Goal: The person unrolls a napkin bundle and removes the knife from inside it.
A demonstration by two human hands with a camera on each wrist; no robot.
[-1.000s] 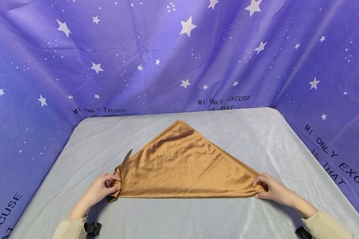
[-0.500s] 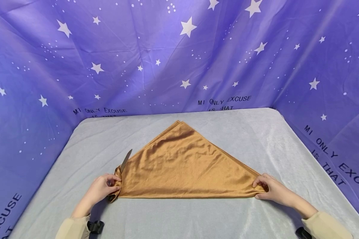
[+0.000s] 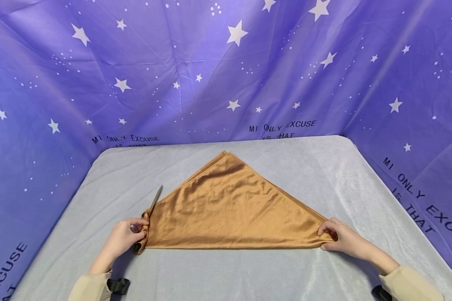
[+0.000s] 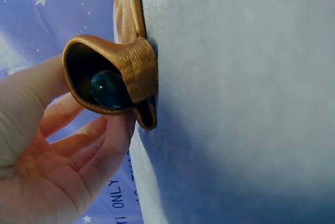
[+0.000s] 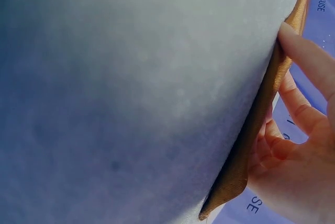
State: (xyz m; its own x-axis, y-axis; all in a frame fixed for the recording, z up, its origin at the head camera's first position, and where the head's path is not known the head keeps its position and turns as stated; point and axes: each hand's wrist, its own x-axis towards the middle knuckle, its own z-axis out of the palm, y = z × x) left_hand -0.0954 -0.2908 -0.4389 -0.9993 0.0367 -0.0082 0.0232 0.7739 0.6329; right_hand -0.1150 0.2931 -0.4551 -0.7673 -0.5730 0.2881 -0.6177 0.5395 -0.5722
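A satiny golden-brown cloth point(image 3: 226, 209), folded into a triangle, lies with its long edge toward me. Its left corner is rolled around a knife, whose blade point(image 3: 157, 197) sticks out past the far side of the roll. In the left wrist view the rounded dark green handle end point(image 4: 109, 89) shows inside the cloth tube. My left hand point(image 3: 122, 238) holds this roll between thumb and fingers. At the opposite corner my right hand point(image 3: 340, 239) pinches the cloth, thumb on the near edge. The right wrist view shows the folded cloth edge point(image 5: 230, 177) under that hand.
A pale grey-blue velvety cover point(image 3: 248, 276) spreads under the cloth and around it. Purple curtains with white stars point(image 3: 196, 62) hang close behind the table and along both sides.
My left hand has shifted slightly left, and the rolled end with the knife has moved left too. The blade has turned and looks narrower. The right hand has stayed in place.
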